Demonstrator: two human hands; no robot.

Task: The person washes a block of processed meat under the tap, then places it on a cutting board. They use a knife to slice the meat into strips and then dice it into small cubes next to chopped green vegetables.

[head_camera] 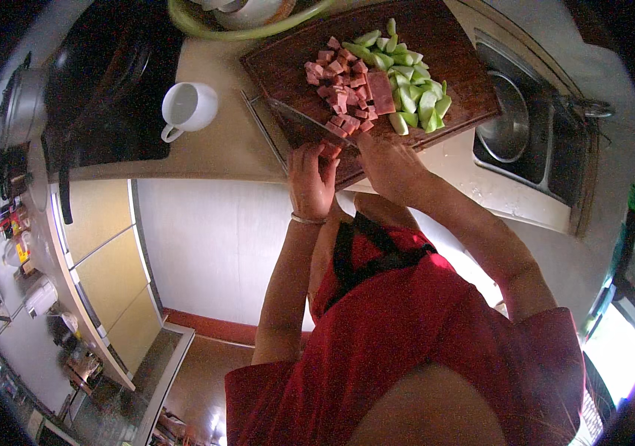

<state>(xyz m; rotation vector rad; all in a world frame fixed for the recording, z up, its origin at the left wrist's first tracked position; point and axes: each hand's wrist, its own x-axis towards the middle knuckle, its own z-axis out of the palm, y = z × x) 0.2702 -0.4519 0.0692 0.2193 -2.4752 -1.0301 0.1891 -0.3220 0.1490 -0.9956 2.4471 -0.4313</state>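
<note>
My right hand (pixel 389 166) is closed around the handle of a kitchen knife (pixel 309 120). Its blade slants up and left over a dark wooden cutting board (pixel 440 33). On the near side of the blade is my left hand (pixel 311 177), fingers bent and fingertips close to the steel; whether they pinch something is hidden. Beyond the blade lie diced pieces of pink luncheon meat (pixel 335 78), with a small cut row against the knife. A larger meat slab (pixel 380 93) rests between the dice and a heap of pale green vegetable slices (pixel 418 95).
A white mug (pixel 189 106) stands on the counter left of the board, near a black cooktop (pixel 111 100). Behind is a green-rimmed container (pixel 256 30). To the right, a metal sink (pixel 552 156) holds a round metal bowl (pixel 504 117). The counter's front edge runs below the board.
</note>
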